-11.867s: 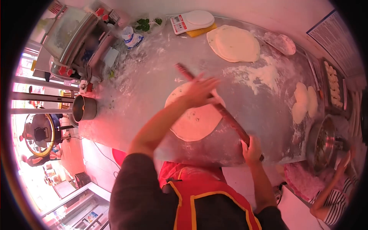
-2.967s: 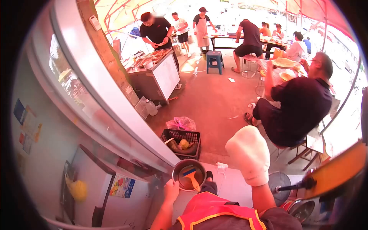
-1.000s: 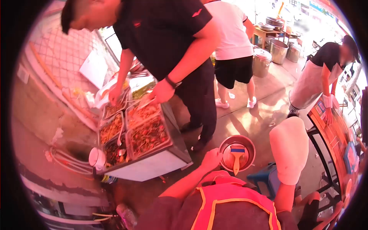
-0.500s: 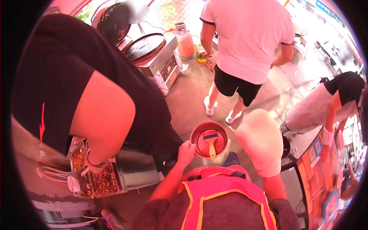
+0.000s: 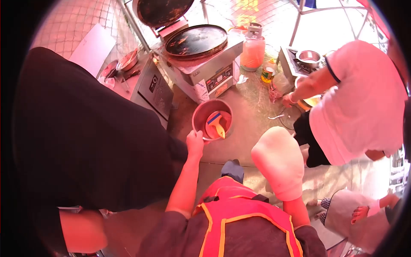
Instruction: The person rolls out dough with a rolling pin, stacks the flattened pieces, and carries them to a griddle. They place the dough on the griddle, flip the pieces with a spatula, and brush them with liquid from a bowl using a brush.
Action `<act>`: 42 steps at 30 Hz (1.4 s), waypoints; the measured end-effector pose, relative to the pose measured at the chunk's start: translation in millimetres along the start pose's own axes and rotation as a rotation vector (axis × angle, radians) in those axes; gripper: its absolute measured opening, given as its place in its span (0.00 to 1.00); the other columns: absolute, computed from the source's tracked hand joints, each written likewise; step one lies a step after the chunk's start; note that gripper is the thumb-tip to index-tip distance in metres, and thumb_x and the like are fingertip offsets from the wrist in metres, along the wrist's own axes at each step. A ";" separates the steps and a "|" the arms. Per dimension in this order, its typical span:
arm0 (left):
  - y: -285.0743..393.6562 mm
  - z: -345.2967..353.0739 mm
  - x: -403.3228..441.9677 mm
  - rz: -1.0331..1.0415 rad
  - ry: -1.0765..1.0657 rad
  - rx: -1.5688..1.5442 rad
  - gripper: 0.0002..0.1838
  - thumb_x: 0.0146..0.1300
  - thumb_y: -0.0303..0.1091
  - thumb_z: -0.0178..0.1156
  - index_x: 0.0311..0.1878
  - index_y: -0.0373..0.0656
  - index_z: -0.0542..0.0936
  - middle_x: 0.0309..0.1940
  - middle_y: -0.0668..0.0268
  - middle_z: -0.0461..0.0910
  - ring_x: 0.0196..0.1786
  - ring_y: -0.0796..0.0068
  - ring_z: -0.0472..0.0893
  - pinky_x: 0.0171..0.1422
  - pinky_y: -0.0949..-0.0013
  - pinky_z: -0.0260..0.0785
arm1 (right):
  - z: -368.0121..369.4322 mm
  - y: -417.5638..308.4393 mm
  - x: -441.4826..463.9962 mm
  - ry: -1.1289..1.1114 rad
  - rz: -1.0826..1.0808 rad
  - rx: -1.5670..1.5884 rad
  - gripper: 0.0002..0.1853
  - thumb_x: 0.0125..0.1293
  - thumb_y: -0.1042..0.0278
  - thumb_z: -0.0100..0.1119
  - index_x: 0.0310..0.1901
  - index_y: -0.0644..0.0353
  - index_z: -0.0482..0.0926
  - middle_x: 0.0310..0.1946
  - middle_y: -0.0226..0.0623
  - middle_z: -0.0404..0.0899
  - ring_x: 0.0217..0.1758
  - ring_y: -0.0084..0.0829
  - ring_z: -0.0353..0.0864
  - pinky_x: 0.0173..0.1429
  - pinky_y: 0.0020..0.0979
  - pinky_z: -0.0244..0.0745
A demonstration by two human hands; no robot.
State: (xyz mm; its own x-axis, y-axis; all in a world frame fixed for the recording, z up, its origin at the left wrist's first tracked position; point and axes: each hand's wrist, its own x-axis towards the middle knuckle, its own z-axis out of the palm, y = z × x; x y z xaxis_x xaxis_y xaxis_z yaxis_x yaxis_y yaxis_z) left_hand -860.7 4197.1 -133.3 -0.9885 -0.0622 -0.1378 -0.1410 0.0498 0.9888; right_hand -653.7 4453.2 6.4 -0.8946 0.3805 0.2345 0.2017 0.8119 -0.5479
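Note:
My left hand (image 5: 195,143) grips the near rim or handle of a round metal pot (image 5: 196,115). Inside the pot lies a flat brush (image 5: 217,124) with a yellow handle and a blue band, over a reddish-looking bottom. A large, smooth, pale rounded covering (image 5: 280,160) encloses my right hand up to the wrist; whether it is a mitt or a soft mass, I cannot make out. The fingers of that hand are hidden. It is raised to the right of the pot, apart from it.
A round griddle (image 5: 197,40) with its lid raised stands ahead, beside a gas cylinder (image 5: 253,53) and an oil bottle (image 5: 268,71). A person in dark clothes (image 5: 98,141) is close at left. Another in a pale shirt (image 5: 359,107) bends over a stove at right.
My view has turned rightward-to-left, bringing the griddle closer and nearer the middle. The pot has moved up and left in view. The pale-shirted person now bends at the right.

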 end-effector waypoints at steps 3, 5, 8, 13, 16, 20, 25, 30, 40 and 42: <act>1.4 31.5 81.9 0.045 0.147 -0.017 0.11 0.63 0.29 0.52 0.36 0.28 0.77 0.28 0.58 0.81 0.28 0.70 0.83 0.29 0.66 0.81 | 20.6 6.1 90.6 -0.042 -0.053 -0.004 0.20 0.63 0.62 0.56 0.56 0.51 0.69 0.51 0.45 0.73 0.55 0.37 0.74 0.59 0.39 0.66; 25.6 39.1 126.0 0.029 0.211 -0.099 0.10 0.63 0.29 0.52 0.35 0.28 0.77 0.28 0.57 0.81 0.28 0.70 0.83 0.30 0.65 0.82 | 29.5 9.4 139.7 -0.073 -0.078 -0.011 0.19 0.63 0.62 0.56 0.56 0.51 0.69 0.51 0.45 0.73 0.55 0.37 0.74 0.59 0.39 0.66; 52.4 37.1 195.0 0.026 0.312 -0.198 0.10 0.64 0.27 0.51 0.35 0.28 0.76 0.31 0.56 0.81 0.28 0.68 0.83 0.31 0.65 0.83 | 41.3 12.3 219.2 -0.121 -0.124 -0.009 0.19 0.63 0.62 0.56 0.56 0.50 0.69 0.51 0.45 0.73 0.55 0.37 0.74 0.59 0.39 0.66; 89.6 -11.9 289.3 0.105 0.562 -0.255 0.09 0.65 0.25 0.47 0.37 0.28 0.75 0.31 0.55 0.81 0.27 0.65 0.84 0.29 0.66 0.83 | 82.0 17.4 355.8 -0.193 -0.265 0.012 0.19 0.63 0.62 0.57 0.56 0.50 0.69 0.51 0.45 0.73 0.55 0.38 0.74 0.59 0.40 0.66; 104.2 -55.1 314.1 0.171 0.768 -0.102 0.11 0.65 0.26 0.46 0.36 0.27 0.75 0.29 0.52 0.81 0.23 0.62 0.84 0.27 0.67 0.81 | 113.3 8.5 437.3 -0.255 -0.410 0.046 0.19 0.63 0.61 0.57 0.55 0.50 0.69 0.51 0.45 0.73 0.55 0.38 0.74 0.59 0.40 0.66; 132.5 -119.5 323.1 0.071 0.996 -0.082 0.11 0.66 0.27 0.47 0.38 0.26 0.74 0.32 0.51 0.81 0.26 0.61 0.85 0.31 0.65 0.84 | 150.2 -31.2 529.7 -0.313 -0.572 0.058 0.19 0.63 0.61 0.57 0.55 0.50 0.69 0.51 0.46 0.73 0.55 0.38 0.74 0.59 0.40 0.66; 124.0 -207.7 337.2 -0.032 1.277 0.126 0.16 0.65 0.30 0.47 0.37 0.21 0.74 0.30 0.46 0.81 0.23 0.57 0.85 0.26 0.63 0.81 | 195.7 -80.9 611.2 -0.284 -0.737 0.013 0.10 0.60 0.67 0.56 0.44 0.53 0.73 0.42 0.42 0.75 0.46 0.37 0.76 0.51 0.37 0.69; 93.6 -283.9 374.6 -0.164 1.454 0.199 0.20 0.63 0.33 0.49 0.39 0.17 0.76 0.31 0.44 0.83 0.25 0.56 0.86 0.28 0.61 0.78 | 254.5 -128.1 673.6 -0.306 -0.754 0.009 0.08 0.60 0.69 0.55 0.41 0.55 0.73 0.40 0.42 0.75 0.44 0.38 0.76 0.49 0.38 0.69; 57.3 -370.3 431.4 -0.190 1.463 -0.182 0.31 0.71 0.49 0.55 0.51 0.21 0.70 0.42 0.49 0.77 0.33 0.56 0.84 0.31 0.66 0.83 | 352.8 -162.4 809.4 -0.281 -0.564 -0.087 0.04 0.60 0.71 0.53 0.36 0.58 0.72 0.36 0.42 0.75 0.40 0.40 0.75 0.44 0.38 0.71; 93.6 -316.6 429.6 -0.252 1.539 0.015 0.28 0.72 0.49 0.54 0.53 0.27 0.71 0.43 0.53 0.78 0.36 0.60 0.84 0.33 0.66 0.79 | 381.9 -164.9 842.7 -0.282 -0.555 -0.092 0.03 0.60 0.72 0.53 0.35 0.58 0.72 0.35 0.42 0.75 0.39 0.40 0.75 0.44 0.38 0.71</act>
State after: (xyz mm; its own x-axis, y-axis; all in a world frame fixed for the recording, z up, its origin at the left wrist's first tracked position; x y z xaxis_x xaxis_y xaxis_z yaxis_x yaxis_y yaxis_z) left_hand -1281.3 3859.5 -81.6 0.0640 -0.9935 -0.0944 -0.2984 -0.1093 0.9482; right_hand -1593.2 4470.8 -12.3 -0.9442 -0.2297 0.2360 -0.3004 0.8943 -0.3315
